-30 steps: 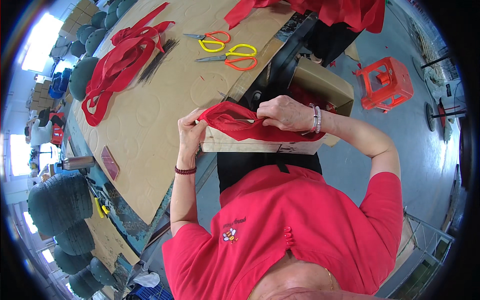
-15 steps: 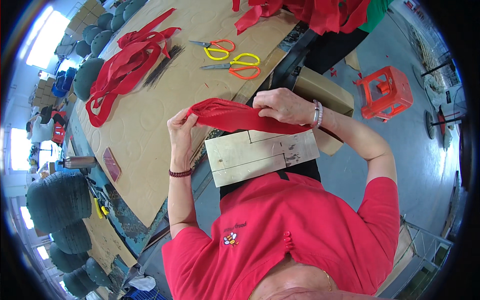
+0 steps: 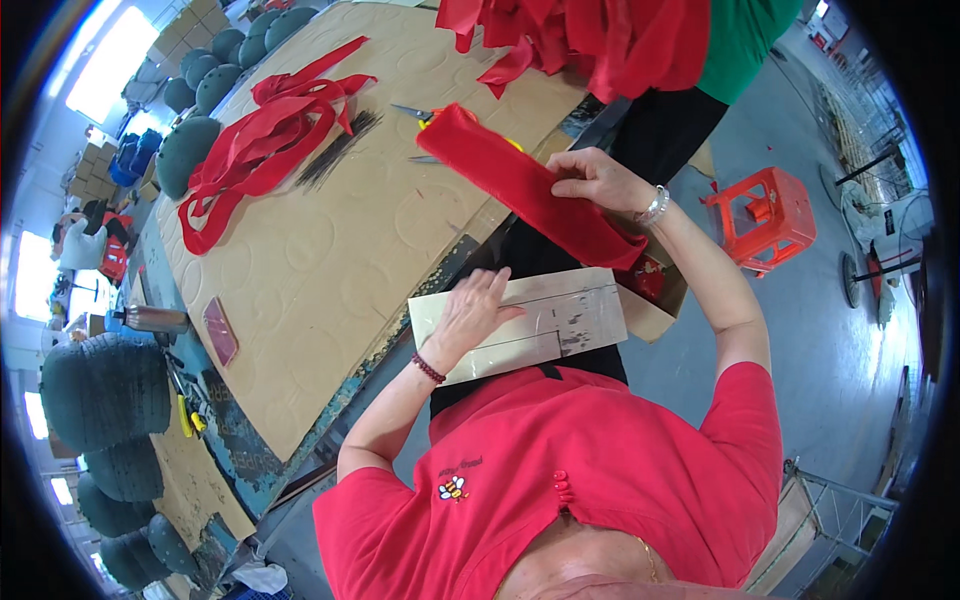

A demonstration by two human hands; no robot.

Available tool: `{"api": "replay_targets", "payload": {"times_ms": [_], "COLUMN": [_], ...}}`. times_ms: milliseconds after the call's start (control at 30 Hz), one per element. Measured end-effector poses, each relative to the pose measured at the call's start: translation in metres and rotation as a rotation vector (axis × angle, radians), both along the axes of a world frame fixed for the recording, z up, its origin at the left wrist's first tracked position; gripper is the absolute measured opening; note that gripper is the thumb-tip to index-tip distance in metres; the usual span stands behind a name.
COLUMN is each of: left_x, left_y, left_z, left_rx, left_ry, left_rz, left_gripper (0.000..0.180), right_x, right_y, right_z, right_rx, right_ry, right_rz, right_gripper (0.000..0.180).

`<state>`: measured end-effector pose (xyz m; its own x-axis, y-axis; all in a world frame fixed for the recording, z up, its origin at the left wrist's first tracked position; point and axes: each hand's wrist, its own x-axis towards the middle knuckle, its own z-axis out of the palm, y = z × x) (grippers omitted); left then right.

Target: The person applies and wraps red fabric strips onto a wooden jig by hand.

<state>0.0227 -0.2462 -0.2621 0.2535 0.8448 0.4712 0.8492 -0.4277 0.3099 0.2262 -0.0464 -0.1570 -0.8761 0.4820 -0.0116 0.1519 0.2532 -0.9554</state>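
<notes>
My right hand (image 3: 600,182) pinches a long, folded red fabric strip (image 3: 500,172) near its middle. The strip slants from above the table down to the right, over a cardboard box. On my lap lies a pale board (image 3: 590,300) marked with black lines and dark smudges. My left hand (image 3: 472,312) rests flat on its left part, fingers stretched out, holding nothing. Partly covered by the strip are two pairs of scissors, of which a grey blade (image 3: 408,110) and a bit of yellow handle (image 3: 513,145) show.
Tangled red strips (image 3: 265,140) lie on the cardboard-covered table (image 3: 330,300); more red strips (image 3: 620,45) hang at its far end beside a person in green (image 3: 745,50). An open cardboard box (image 3: 650,318) holds red pieces. An orange stool (image 3: 765,220) stands right.
My left hand has let go of the red fabric strip and come down onto the board. My right hand has swung the strip up and away, so it now covers much of the scissors.
</notes>
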Motion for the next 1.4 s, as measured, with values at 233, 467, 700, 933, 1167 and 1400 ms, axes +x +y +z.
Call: {"api": "replay_targets", "payload": {"times_ms": [233, 467, 700, 933, 1167, 1400], "left_x": [0.002, -0.085, -0.247, -0.169, 0.025, 0.053], "left_y": [-0.005, -0.016, -0.026, 0.032, 0.077, 0.065], "left_z": [-0.011, 0.055, 0.099, 0.086, 0.065, 0.066], "left_rx": [-0.440, -0.540, -0.399, -0.102, -0.514, -0.502], "left_ry": [-0.073, -0.310, -0.188, -0.347, -0.920, -1.357], "left_rz": [0.070, 0.343, 0.641, 0.454, -0.138, -0.067], "left_gripper": [0.045, 0.046, 0.037, 0.021, 0.067, 0.069], "right_x": [0.075, 0.183, 0.245, 0.204, 0.066, -0.023], "right_y": [-0.008, -0.028, -0.063, -0.057, -0.026, -0.037], "right_z": [0.049, 0.061, 0.028, 0.005, 0.000, -0.011], "right_rx": [0.052, 0.103, 0.054, -0.018, 0.106, -0.037], "right_ry": [0.196, 0.533, 0.479, 0.436, 0.419, 0.561], "right_rz": [-0.353, -0.715, -0.809, -0.823, -0.750, -0.731], "right_gripper": [0.019, 0.029, 0.025, 0.022, 0.013, 0.007]}}
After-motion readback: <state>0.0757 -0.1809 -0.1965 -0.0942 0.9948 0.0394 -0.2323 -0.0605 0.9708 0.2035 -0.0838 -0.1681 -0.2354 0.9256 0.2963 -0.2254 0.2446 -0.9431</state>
